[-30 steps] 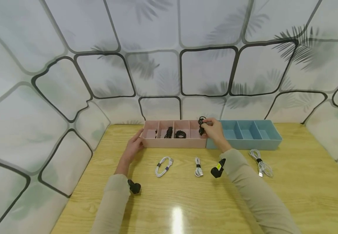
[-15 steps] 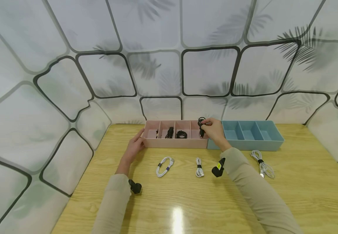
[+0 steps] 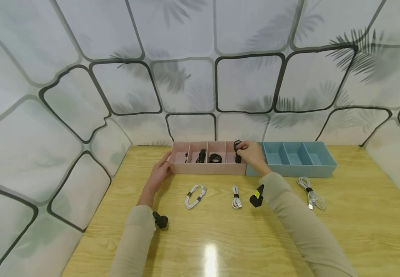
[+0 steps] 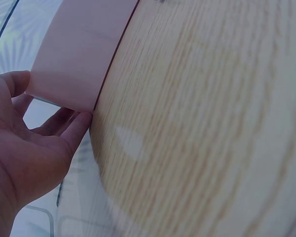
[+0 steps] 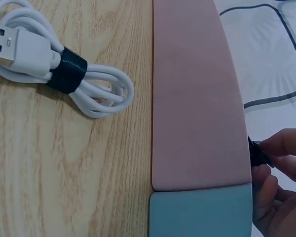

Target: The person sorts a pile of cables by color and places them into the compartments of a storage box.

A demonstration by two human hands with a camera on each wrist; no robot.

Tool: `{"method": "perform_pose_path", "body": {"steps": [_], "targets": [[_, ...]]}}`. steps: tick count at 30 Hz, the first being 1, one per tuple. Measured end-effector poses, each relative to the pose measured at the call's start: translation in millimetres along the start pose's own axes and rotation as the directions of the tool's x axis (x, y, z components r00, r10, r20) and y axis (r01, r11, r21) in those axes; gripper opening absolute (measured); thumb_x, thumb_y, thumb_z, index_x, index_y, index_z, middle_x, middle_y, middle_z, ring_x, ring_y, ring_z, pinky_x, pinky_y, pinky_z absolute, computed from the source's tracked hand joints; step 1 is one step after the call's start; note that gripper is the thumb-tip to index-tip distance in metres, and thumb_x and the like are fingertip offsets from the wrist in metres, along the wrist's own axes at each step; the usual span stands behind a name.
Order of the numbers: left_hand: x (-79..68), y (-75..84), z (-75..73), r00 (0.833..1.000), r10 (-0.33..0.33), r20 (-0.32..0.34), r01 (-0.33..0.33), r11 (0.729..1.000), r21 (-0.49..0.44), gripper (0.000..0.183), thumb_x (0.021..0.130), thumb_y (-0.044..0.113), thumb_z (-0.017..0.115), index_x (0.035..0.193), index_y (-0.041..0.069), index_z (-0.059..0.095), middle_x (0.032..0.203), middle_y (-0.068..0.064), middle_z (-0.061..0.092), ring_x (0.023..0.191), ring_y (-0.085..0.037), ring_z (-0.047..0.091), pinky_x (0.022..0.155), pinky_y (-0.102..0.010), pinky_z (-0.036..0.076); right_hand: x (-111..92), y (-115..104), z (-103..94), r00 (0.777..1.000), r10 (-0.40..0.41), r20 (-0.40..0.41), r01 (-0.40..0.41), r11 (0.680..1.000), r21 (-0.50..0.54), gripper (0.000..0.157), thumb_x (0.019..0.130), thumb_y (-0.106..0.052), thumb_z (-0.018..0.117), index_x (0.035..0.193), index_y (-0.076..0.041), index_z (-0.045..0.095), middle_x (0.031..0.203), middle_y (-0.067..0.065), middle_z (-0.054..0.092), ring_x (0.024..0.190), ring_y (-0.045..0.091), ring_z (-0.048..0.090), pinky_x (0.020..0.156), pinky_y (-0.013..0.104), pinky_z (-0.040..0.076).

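My right hand (image 3: 251,154) pinches a bundled black cable (image 3: 238,151) between thumb and fingers, inside the rightmost compartment of the pink divided box (image 3: 208,169). In the right wrist view, the box's wall hides most of that cable (image 5: 258,155). My left hand (image 3: 158,174) touches the left end of the pink box; in the left wrist view, its fingertips lie against the end wall, with the thumb near the rim. A black coiled cable (image 3: 215,157) and another black bundle (image 3: 201,155) lie in the middle compartments. Something small and dark (image 3: 186,157) sits in the leftmost one.
A blue divided box (image 3: 291,170) stands against the pink box's right end. On the wooden table (image 3: 186,238) in front lie three white cables: a looped one (image 3: 195,196), a short bundle (image 3: 236,197) and a longer bundle (image 3: 311,193). A patterned cloth wall (image 3: 182,88) rises behind.
My right hand has lowered the black cable slightly into the rightmost pink compartment. The left hand stays at the box's end.
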State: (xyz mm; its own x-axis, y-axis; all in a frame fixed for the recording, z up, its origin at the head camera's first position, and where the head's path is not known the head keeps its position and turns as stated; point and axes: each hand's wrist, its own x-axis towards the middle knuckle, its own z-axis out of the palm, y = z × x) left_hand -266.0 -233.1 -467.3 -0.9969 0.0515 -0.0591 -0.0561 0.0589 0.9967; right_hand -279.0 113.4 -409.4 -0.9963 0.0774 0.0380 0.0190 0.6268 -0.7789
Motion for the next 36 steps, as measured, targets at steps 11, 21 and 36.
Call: {"method": "perform_pose_path", "body": {"steps": [11,21,36], "targets": [[0.4,-0.4,0.9,1.0,-0.015,-0.002,0.015,1.0,0.002,0.052,0.105,0.011,0.04,0.156,0.014,0.032,0.161,-0.019,0.024,0.14,-0.036,0.037,0.112,-0.048,0.037,2,-2,-5.0,0.996,-0.005,0.085,0.015,0.993,-0.113,0.028,0.094,-0.013,0.057,0.118,-0.006,0.07,0.12,0.02,0.068,0.079,0.028,0.065,0.059,0.032,0.048],[0.2,1.5,0.3,1.0,-0.013,-0.011,0.013,1.0,-0.003,0.052,0.105,0.011,0.041,0.156,0.015,0.034,0.162,-0.017,0.023,0.141,-0.035,0.035,0.112,-0.046,0.036,0,-2,-8.3,0.99,-0.029,0.135,0.036,0.998,-0.048,0.032,0.096,-0.014,0.055,0.124,-0.003,0.067,0.121,0.022,0.065,0.09,0.034,0.065,0.066,0.04,0.055],[0.4,2.3,0.1,1.0,-0.011,-0.01,0.011,1.0,-0.015,0.052,0.105,0.011,0.041,0.156,0.015,0.033,0.161,-0.018,0.024,0.139,-0.034,0.036,0.112,-0.047,0.036,-4,2,-13.2,0.988,-0.067,0.14,0.052,0.992,0.112,0.034,0.095,-0.011,0.053,0.124,0.003,0.064,0.116,0.026,0.065,0.067,0.032,0.06,0.065,0.049,0.055]]}}
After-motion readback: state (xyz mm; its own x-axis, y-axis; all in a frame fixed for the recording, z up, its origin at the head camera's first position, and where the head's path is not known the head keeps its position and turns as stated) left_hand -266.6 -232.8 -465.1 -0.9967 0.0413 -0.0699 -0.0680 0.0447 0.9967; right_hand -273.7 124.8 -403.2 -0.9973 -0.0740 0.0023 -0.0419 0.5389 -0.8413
